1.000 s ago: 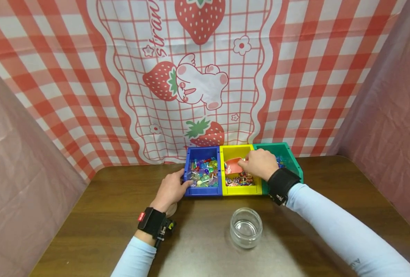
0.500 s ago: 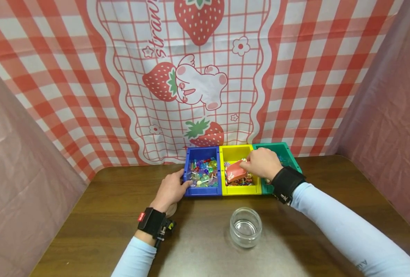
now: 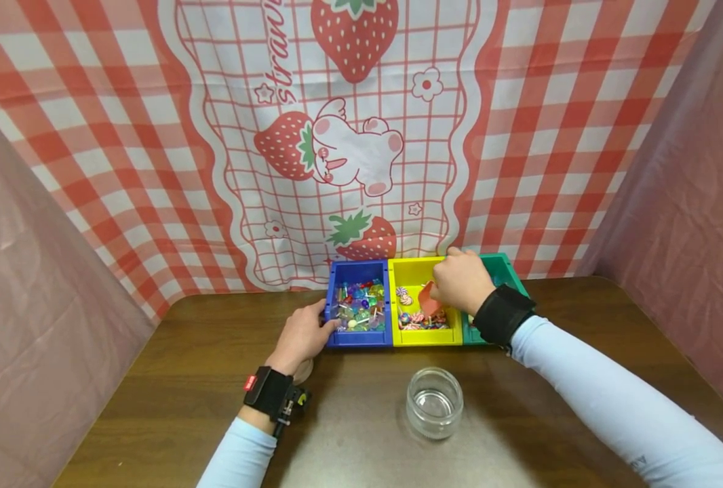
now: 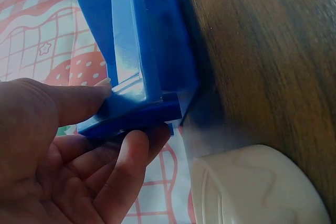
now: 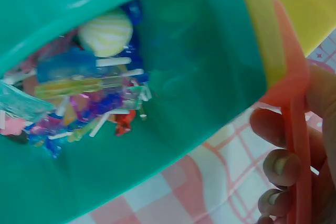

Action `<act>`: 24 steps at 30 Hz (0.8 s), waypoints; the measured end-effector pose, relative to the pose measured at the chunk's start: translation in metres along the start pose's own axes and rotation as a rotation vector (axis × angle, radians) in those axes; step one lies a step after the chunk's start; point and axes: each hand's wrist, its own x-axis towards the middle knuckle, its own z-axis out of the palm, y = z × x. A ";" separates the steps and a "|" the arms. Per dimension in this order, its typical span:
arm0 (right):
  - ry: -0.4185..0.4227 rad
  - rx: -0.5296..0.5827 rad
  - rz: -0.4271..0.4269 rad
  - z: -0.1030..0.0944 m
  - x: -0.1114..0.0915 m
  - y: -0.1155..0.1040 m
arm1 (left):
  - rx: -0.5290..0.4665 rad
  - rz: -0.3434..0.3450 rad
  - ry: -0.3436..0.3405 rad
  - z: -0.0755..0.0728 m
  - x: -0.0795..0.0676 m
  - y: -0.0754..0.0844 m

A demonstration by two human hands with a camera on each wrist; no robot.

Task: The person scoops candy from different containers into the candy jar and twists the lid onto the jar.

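Strawberry-print cloth [image 3: 538, 135] backs the wooden table [image 3: 172, 379], its sideways lettering [image 3: 279, 57], "stra…", cropped up top. And the right hand [image 3: 464, 281] wraps its fingers round a coral scoop [image 3: 427, 299], partly hidden, in the yellow bin [image 3: 427, 337]! Left hand [image 3: 300, 337]: fingers pinching the blue bin [image 3: 361, 337]; green bin [image 5: 199, 51] partly covered.

Right grip [image 3: 462, 280] with curled fingers [image 5: 282, 167]

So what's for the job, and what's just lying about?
Likely job: scoop in the right hand, yellow bin, its candies, blue bin gripped by the left hand, probably the glass jar.

Probably just there: green bin, strawberry cloth, pale lid-like thing.
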 end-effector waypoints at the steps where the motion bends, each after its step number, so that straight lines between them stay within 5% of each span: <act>1: -0.003 0.001 -0.006 -0.001 0.000 0.000 | -0.002 0.001 0.000 0.000 0.000 0.000; 8: -0.133 0.073 0.090 -0.002 0.004 0.000 | -0.012 0.016 0.010 0.001 0.001 -0.001; 12: -0.140 0.070 0.100 -0.002 0.006 -0.001 | -0.006 0.030 0.015 0.000 0.002 -0.002; 16: -0.068 0.025 0.059 0.000 0.005 -0.005 | -0.008 0.035 0.018 -0.001 0.001 -0.001; 21: 0.116 -0.026 -0.103 0.005 0.002 -0.011 | -0.011 0.027 0.015 0.000 0.000 -0.001; 24: 0.127 0.012 -0.140 0.007 0.001 -0.014 | -0.010 0.020 0.008 0.000 0.000 -0.001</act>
